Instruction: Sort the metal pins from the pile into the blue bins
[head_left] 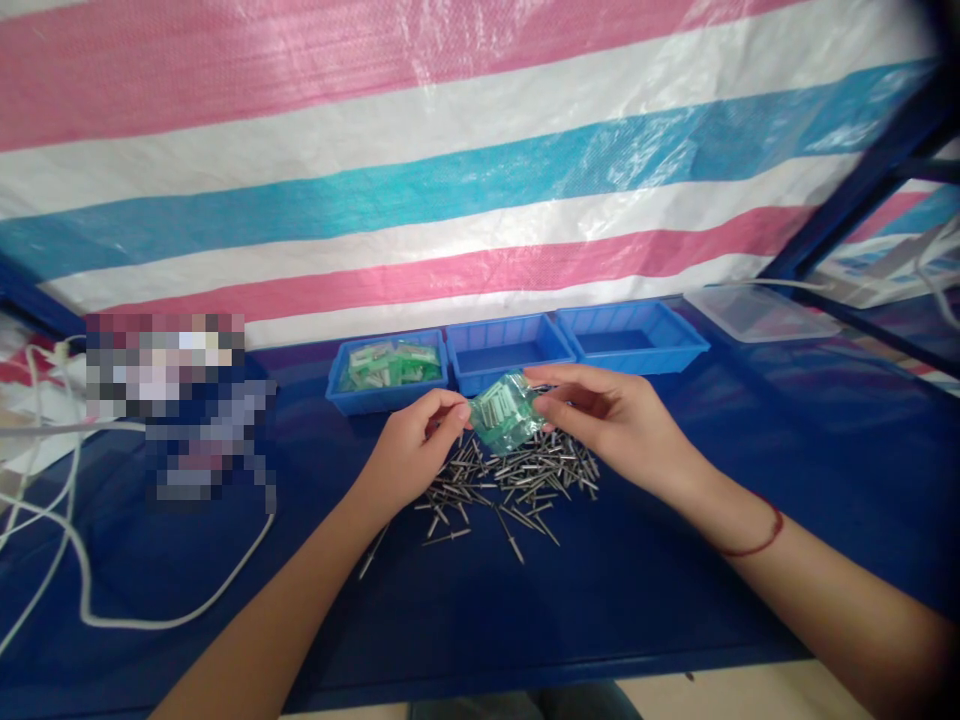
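Observation:
A small green-tinted clear plastic bag (504, 410) with several metal pieces inside is held up between my two hands. My left hand (420, 440) pinches its left edge between thumb and fingers. At the opposite edge, my right hand (615, 420) grips it, thumb below and index finger along the top. Under the bag a loose heap of metal pop rivets (544, 475) is spread on the blue table, partly hidden by the bag and hands. A few single rivets lie nearer the front, one of them by my left forearm.
Behind the heap stand three blue bins: the left bin (350, 400) holds similar green bags, beside a middle bin (510, 378) and a right bin (637, 360). A clear plastic lid (757, 312) lies at back right. White cables (82, 560) run over the table's left side.

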